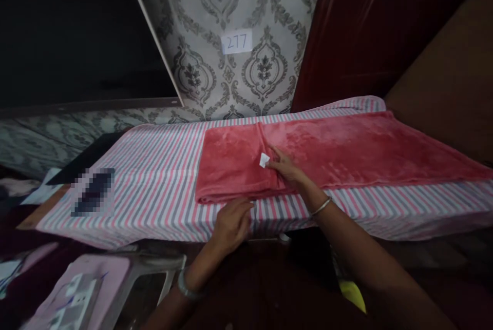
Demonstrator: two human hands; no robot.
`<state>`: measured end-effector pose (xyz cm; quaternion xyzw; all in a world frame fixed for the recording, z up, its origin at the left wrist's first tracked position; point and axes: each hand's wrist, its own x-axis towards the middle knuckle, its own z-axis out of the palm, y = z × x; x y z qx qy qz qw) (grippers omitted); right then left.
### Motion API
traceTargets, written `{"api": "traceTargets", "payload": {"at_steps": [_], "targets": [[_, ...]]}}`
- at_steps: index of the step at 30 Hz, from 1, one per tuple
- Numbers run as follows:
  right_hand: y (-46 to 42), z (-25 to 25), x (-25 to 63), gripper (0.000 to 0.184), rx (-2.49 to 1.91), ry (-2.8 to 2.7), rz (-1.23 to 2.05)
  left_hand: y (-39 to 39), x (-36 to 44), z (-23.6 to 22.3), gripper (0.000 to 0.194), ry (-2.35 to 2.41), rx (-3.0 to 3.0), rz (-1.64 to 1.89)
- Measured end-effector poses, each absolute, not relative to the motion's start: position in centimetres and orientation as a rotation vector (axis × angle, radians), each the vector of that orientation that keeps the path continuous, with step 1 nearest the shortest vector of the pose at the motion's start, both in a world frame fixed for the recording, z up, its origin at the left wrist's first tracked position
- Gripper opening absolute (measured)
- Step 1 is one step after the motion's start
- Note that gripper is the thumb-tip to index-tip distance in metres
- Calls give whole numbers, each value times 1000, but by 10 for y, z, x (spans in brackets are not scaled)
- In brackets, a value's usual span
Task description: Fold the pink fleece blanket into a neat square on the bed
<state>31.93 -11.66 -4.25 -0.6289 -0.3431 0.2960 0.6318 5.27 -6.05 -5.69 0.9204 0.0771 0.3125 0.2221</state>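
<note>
The red plush cloth lies flat on a striped cover, directly beyond the left hand and under the right hand. Its long axis runs sideways across the person's front: a shorter, layered section reaches left past the left hand, while a longer stretch extends far to the right of the right hand. A ridge runs front to back between these parts, at the right fingertips.

The right hand is the nearer to that ridge, its index finger extended and thumb set apart beside a small white tag; whether it pinches anything cannot be told. The left hand is loosely curled at the cloth's near edge, fingers drawn narrow, and its grip cannot be made out either.

On the patterned wall beyond both hands, a paper label reads "277" in handwriting. The tag's print is too small to read, as is the mark on the lower frame of the dark screen, beyond and left of the left hand.
</note>
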Motion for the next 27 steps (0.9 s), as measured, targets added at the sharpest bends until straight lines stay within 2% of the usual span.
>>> {"api": "traceTargets", "payload": {"at_steps": [3,7,11,15,18,22,24,27], "targets": [[-106,-14,319,79,-1271,-762,740,-80,83,-58,43,115,2527,640],[-104,1,319,77,-1187,-693,744,-67,107,-50,43,416,2557,521],[-129,-30,320,75,-1297,-694,764,-38,80,-54,25,862,2563,489],[-150,-69,330,74,-1493,-768,815,-26,40,-66,19,921,2458,568],[-144,-71,344,63,-1698,-893,629,-28,29,-65,28,810,2146,747],[-105,-39,359,41,-1954,-1162,94,-35,30,-61,29,665,1407,863],[-73,-22,361,38,-1965,-1293,52,-37,30,-64,25,578,1037,825],[-15,-5,358,38,-1932,-1401,204,-35,25,-74,24,473,661,752]]}}
